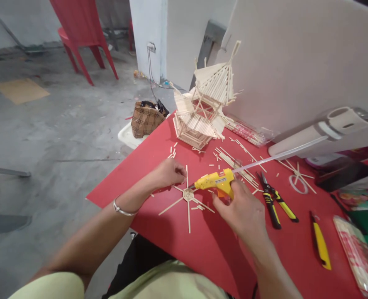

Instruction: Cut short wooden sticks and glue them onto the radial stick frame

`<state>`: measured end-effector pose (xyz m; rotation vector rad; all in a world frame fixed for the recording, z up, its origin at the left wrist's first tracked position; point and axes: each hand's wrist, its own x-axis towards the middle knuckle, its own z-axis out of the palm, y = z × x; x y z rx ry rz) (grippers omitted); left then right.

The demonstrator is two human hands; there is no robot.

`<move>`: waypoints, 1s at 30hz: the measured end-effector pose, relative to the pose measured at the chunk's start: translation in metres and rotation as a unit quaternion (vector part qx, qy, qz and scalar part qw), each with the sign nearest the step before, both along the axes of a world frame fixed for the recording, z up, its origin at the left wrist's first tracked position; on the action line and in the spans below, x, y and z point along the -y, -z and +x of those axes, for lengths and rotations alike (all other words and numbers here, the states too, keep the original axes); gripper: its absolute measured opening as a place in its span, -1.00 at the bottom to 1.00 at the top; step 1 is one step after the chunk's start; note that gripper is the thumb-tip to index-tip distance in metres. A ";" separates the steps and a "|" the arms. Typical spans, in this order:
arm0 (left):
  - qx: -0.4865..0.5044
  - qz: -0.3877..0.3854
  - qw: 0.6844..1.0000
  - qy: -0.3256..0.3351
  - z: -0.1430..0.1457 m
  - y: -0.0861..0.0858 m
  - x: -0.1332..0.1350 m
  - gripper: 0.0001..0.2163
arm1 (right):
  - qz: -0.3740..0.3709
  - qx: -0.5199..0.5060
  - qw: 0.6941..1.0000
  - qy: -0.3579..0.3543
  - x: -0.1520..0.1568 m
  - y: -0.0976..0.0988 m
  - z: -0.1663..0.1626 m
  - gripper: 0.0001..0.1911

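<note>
My right hand [241, 205] is wrapped round the grip of a yellow hot glue gun [213, 181], with a long clear glue stick [280, 154] running out of its back. The gun's nozzle points at the small ringed hub [188, 194] of a star-shaped frame of thin wooden sticks, which lies flat on the red tabletop. Just above and left of that hub is my left hand [170, 172], fingers pinched together beside the frame's upper stick. Whatever sits between those fingertips is too small to make out. Short cut stick pieces [198, 207] lie by the frame.
A tiered pagoda-like stick model [202, 108] stands at the table's back corner. Rightward lie loose sticks [236, 166], pruning shears [275, 201], a tape roll [298, 185], a yellow cutter [320, 241] and packed sticks [358, 253]. A white bottle [314, 133] leans behind.
</note>
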<state>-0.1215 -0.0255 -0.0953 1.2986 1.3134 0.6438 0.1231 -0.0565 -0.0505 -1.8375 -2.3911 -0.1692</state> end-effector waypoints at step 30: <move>-0.055 0.046 0.997 -0.015 -0.001 -0.003 0.003 -0.81 | -0.026 0.079 0.995 -0.059 -0.017 0.000 -0.014 -0.84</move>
